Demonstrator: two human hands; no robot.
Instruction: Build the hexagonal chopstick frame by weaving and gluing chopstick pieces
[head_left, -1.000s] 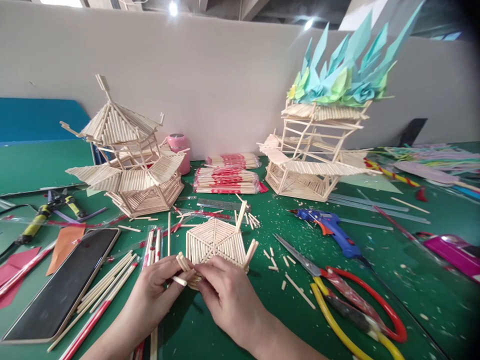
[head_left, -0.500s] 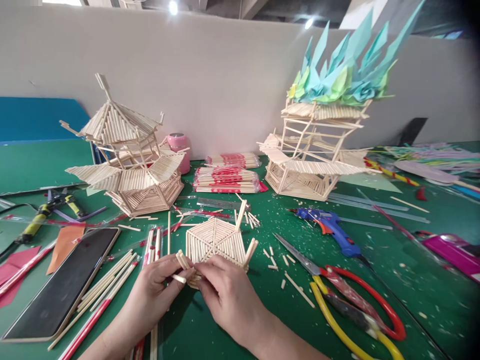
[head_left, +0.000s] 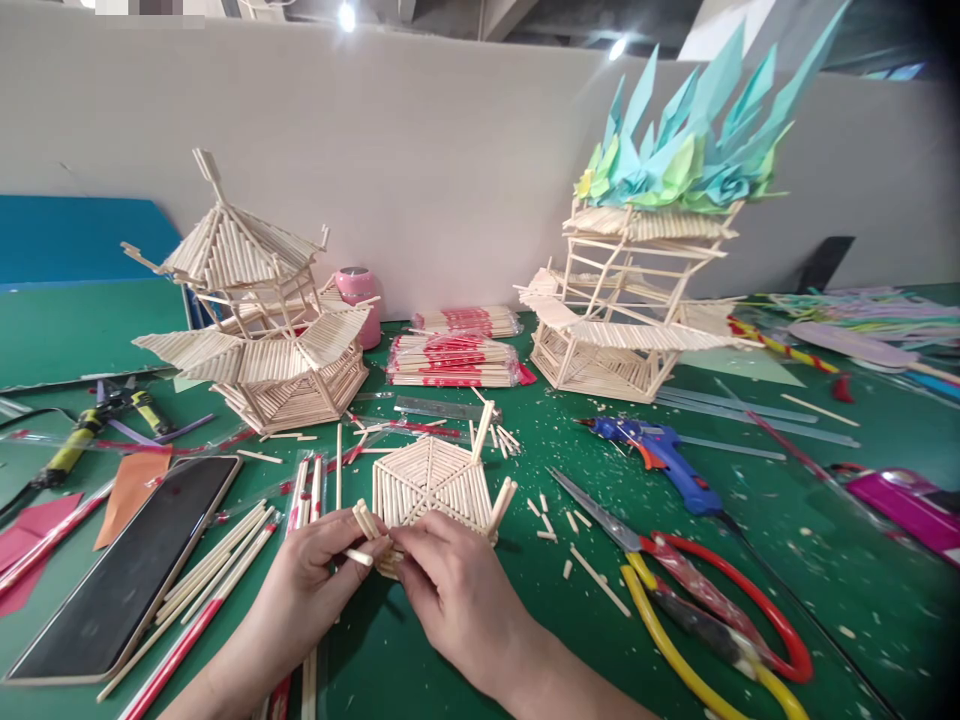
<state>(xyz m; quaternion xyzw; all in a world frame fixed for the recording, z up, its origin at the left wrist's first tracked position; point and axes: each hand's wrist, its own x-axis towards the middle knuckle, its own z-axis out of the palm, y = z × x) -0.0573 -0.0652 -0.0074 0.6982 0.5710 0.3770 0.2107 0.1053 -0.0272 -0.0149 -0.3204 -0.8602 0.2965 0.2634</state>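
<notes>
A hexagonal panel of thin wooden sticks (head_left: 431, 470) lies in front of me, its sticks set in triangles around the centre. Short stick posts stand at its corners, with one post (head_left: 482, 430) at the far right and another (head_left: 502, 505) at the near right. My left hand (head_left: 319, 565) is closed at the near-left corner, a short stick (head_left: 358, 557) poking out between its fingers beside an upright corner post (head_left: 365, 517). My right hand (head_left: 461, 590) pinches at the panel's near edge, its fingertips almost meeting the left ones. The exact contact is hidden by the fingers.
Stick pavilion models stand at back left (head_left: 277, 360) and back right (head_left: 622, 335), with packed sticks (head_left: 454, 360) between. A blue glue gun (head_left: 660, 450), large scissors (head_left: 637, 540) and yellow-handled pliers (head_left: 675, 640) lie right. A phone (head_left: 127, 570) and loose sticks (head_left: 217, 565) lie left.
Almost nothing differs. Both hands keep their hold at the near edge of the panel, and the view has shifted very slightly.
</notes>
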